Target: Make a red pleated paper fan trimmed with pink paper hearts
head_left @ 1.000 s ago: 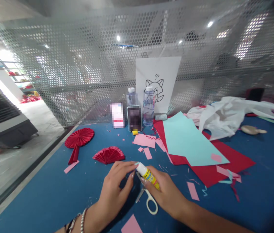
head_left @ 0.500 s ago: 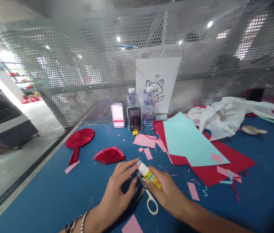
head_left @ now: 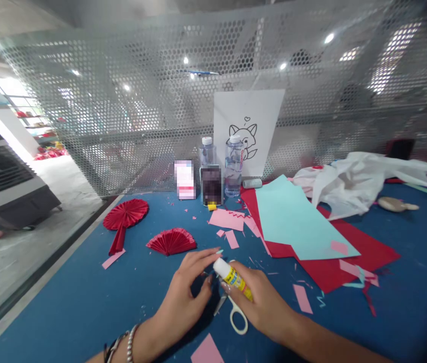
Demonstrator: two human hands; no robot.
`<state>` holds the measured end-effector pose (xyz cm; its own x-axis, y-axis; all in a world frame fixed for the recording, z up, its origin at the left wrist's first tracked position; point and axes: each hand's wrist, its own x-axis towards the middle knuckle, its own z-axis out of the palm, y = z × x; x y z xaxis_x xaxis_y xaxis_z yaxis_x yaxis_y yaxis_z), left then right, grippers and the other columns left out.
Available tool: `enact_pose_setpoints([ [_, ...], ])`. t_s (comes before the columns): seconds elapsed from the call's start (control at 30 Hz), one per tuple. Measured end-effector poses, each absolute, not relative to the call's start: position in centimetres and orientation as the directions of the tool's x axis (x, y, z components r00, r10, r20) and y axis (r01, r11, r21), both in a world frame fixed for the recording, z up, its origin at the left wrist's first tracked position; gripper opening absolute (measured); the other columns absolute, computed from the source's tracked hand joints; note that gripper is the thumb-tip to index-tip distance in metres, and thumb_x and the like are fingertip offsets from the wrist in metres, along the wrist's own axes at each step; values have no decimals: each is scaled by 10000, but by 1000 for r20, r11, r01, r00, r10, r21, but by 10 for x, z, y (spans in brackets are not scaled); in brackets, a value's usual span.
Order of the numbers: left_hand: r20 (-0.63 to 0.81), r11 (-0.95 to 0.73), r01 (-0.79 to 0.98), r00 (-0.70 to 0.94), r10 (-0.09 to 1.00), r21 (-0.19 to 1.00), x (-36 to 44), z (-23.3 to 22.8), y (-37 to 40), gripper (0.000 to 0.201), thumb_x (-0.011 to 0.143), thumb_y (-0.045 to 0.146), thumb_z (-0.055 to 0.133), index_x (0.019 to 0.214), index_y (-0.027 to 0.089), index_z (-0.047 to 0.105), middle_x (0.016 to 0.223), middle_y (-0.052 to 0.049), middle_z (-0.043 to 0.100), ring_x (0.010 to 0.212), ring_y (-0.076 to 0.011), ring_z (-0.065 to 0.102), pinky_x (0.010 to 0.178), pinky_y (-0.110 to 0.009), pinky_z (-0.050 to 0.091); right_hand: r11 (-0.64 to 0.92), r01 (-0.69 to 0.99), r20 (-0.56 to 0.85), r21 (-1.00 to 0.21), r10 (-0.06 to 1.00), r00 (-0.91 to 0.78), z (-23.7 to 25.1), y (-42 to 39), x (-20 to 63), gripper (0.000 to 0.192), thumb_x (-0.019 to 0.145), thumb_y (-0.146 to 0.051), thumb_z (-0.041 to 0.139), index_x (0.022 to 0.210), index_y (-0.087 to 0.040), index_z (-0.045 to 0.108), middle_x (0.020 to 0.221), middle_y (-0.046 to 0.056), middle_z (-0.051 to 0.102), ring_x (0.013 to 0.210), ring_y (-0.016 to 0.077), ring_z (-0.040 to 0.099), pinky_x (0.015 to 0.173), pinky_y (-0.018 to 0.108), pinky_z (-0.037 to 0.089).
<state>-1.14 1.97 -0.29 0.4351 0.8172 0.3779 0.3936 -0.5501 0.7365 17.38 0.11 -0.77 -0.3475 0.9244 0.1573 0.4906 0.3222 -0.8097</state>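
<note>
Left hand [head_left: 183, 292] shifted slightly rightward | half-spread, empty, beside glue stick [head_left: 237, 282] | right hand [head_left: 261, 296] wrapped round it, near scissors [head_left: 233, 308]

On my feed I count one glue stick [head_left: 234, 280], one pair of scissors [head_left: 232, 317], two red pleated fans [head_left: 126, 214], two clear bottles [head_left: 233, 174], one fox drawing [head_left: 251, 108], one white plastic bag [head_left: 362, 179], one air cooler [head_left: 3, 179].

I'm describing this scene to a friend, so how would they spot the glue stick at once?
On the blue table, find the white-handled scissors. Beside them, the right hand grips the glue stick. Its white end and yellow label distinguish it from the scissors.
</note>
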Motion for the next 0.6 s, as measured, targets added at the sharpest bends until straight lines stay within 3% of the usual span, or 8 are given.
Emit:
enact_pose_setpoints([
  [0.2, 200, -295, 220, 372, 907, 930, -9, -4, 23, 365, 795, 78, 482, 1095, 262, 579, 1212, -28, 552, 1112, -198, 497, 813, -274, 453, 356, 491, 168, -795, 907, -386, -9, 1, 173, 374, 851, -285, 464, 1211, -187, 490, 985, 72, 645, 846, 194, 598, 735, 304, 433],
  [0.37, 41, -62, 46, 354, 934, 997, -7, -1, 23, 264, 819, 215, 541, 1070, 230, 621, 1143, -39, 606, 1034, -194, 536, 848, -264, 419, 334, 504, 150, -797, 917, -370, -7, 2, 173, 387, 849, -311, 466, 1204, -160, 500, 960, 80, 645, 812, 190, 593, 700, 291, 433],
  [0.6, 17, -28, 29, 331, 943, 999, -7, 5, 19, 242, 832, 250, 534, 1037, 194, 650, 1015, -50, 649, 952, -184, 540, 826, -259, 394, 335, 469, 162, -817, 915, -371, -8, 2, 173, 394, 843, -290, 478, 1222, -185, 493, 971, 64, 647, 821, 180, 594, 716, 282, 431],
])
